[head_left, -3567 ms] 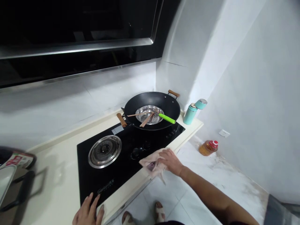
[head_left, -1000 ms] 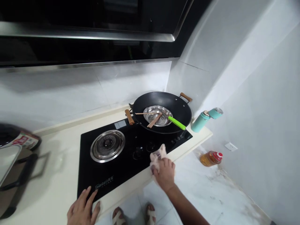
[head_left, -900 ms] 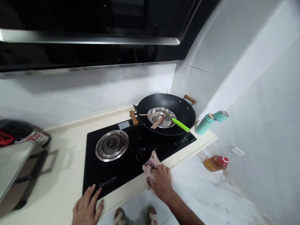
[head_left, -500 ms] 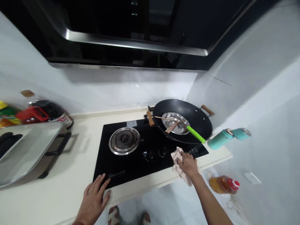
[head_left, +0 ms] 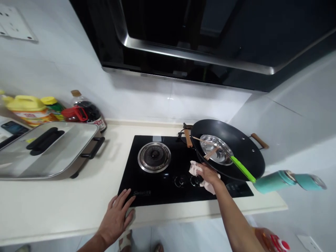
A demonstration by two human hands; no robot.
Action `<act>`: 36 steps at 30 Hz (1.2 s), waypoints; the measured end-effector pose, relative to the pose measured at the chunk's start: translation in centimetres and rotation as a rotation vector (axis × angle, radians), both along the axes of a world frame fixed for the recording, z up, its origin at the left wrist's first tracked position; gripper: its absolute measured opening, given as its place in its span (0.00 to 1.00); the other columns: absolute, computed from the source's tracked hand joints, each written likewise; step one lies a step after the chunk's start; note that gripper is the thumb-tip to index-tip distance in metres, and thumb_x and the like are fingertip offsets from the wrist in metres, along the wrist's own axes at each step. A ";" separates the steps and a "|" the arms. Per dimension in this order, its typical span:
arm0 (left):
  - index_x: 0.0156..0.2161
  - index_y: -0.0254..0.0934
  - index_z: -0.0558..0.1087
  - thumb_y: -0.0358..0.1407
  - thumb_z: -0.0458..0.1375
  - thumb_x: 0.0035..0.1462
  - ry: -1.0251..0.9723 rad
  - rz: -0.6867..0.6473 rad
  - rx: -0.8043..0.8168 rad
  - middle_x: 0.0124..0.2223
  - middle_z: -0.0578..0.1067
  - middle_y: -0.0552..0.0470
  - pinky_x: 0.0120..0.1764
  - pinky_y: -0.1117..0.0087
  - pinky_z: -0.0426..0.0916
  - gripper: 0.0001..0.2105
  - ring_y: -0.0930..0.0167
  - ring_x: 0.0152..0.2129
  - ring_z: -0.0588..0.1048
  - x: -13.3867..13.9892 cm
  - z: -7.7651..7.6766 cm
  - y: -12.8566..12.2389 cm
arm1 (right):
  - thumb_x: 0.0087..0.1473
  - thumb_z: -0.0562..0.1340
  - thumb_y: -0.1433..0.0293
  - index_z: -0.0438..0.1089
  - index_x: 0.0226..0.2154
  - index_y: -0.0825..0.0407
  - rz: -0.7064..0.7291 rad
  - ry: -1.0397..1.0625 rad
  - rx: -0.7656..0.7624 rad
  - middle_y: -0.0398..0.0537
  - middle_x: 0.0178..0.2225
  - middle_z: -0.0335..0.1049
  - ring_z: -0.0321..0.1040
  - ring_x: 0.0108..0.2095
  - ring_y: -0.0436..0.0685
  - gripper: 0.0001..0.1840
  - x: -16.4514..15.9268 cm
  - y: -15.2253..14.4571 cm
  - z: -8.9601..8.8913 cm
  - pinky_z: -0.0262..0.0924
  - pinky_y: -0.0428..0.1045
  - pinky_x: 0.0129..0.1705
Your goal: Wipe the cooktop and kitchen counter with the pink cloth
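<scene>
My right hand presses a crumpled pale pink cloth onto the black glass cooktop, by the control knobs and just below the wok's near rim. My left hand lies flat with fingers spread, its fingertips on the cooktop's front left corner. Left of the knobs sits a round burner with a metal ring. Over the right burner stands a black wok with wooden handles. Inside it are a shiny metal bowl, wooden chopsticks and a utensil with a green handle.
A lidded electric pan stands on the left counter, with a soy sauce bottle and a yellow jug behind it. Teal bottles stand right of the wok. A black range hood hangs overhead. An oil bottle is at lower right.
My right hand has moved the cloth from the cooktop's front edge farther back, toward the wok. The left hand stays at the corner. The view has turned left.
</scene>
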State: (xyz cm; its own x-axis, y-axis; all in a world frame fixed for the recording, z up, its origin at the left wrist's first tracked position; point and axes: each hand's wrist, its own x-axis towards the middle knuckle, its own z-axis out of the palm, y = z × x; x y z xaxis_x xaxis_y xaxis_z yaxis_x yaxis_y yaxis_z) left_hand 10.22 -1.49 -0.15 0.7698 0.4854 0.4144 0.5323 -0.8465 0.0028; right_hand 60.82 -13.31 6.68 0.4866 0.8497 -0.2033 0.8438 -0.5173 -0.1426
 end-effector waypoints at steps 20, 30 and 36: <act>0.61 0.42 0.72 0.37 0.56 0.63 0.052 0.011 -0.034 0.69 0.66 0.43 0.66 0.54 0.54 0.22 0.59 0.65 0.64 -0.3 1.0 -1.2 | 0.65 0.51 0.57 0.60 0.68 0.40 -0.145 -0.008 0.048 0.56 0.59 0.66 0.66 0.55 0.67 0.31 -4.8 16.5 0.2 0.55 0.63 0.58; 0.60 0.41 0.72 0.38 0.56 0.63 0.039 0.004 -0.011 0.68 0.67 0.41 0.65 0.55 0.54 0.21 0.59 0.65 0.63 0.0 1.1 -1.0 | 0.63 0.56 0.60 0.67 0.61 0.51 -0.070 -0.081 0.200 0.62 0.55 0.65 0.59 0.55 0.71 0.26 -16.9 11.5 -0.9 0.52 0.63 0.57; 0.60 0.41 0.73 0.39 0.57 0.63 0.026 -0.012 -0.002 0.67 0.68 0.41 0.63 0.55 0.55 0.20 0.59 0.64 0.65 0.1 1.2 -0.7 | 0.63 0.57 0.64 0.66 0.60 0.55 0.096 -0.091 0.367 0.61 0.52 0.66 0.59 0.53 0.69 0.26 -20.6 9.3 -1.0 0.50 0.64 0.59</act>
State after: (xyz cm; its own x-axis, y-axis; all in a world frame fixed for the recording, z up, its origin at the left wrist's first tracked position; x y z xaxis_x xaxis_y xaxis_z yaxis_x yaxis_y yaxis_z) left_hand 10.34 -2.17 1.07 0.7859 0.4770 0.3934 0.5222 -0.8528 -0.0092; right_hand 40.25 -4.05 5.69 0.4031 0.9005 0.1630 0.9038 -0.3638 -0.2254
